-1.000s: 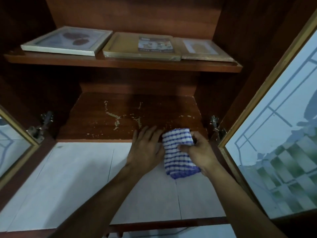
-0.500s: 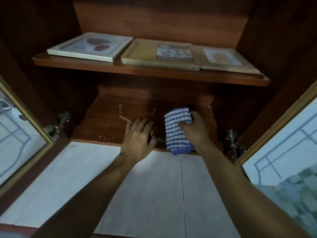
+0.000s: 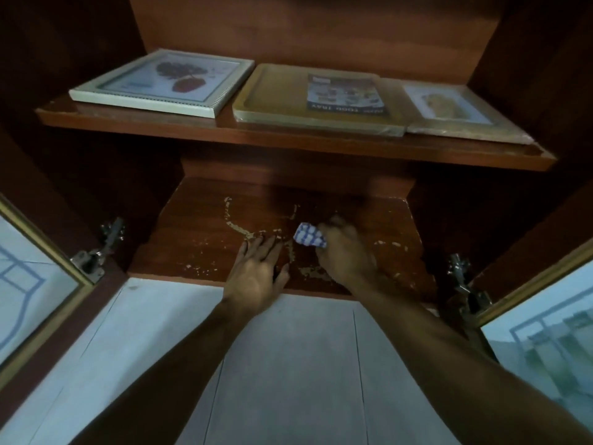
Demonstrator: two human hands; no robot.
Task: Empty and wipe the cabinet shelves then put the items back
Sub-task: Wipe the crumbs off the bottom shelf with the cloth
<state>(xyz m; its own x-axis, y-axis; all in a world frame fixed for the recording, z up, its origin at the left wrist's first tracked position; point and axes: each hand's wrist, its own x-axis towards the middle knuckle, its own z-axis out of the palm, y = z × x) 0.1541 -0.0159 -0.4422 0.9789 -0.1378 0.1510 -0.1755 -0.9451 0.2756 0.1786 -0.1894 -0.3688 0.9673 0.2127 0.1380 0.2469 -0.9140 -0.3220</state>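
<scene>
A dark reddish-brown wooden cabinet stands open, dimly lit, with two shelves in view. On the lower shelf, a little right of its middle, lies a blue-and-white checked cloth, bunched small under the right hand, whose fingers curl over it and grip it against the wood. Only the cloth's left end shows past the knuckles. Just to its left the left hand rests flat on the shelf near the front edge, fingers straight and slightly spread, holding nothing. The shelf's surface is worn, with pale chipped patches running in a curved line from the back toward the hands and scattered along the front. Above, the upper shelf carries three flat things side by side: a white-framed picture of dark and red shapes on the left, a tan food tray in clear wrap with a printed label in the middle, and a wrapped wooden-framed picture on the right, its left edge tucked beneath the tray. Metal hinges sit at either side of the lower shelf, the right hinge beside the right forearm. Both doors are swung outward, the left door and the right door having gold-toned frames and patterned glass. In front of the lower shelf, beneath both forearms, a white tiled surface extends toward the camera.
</scene>
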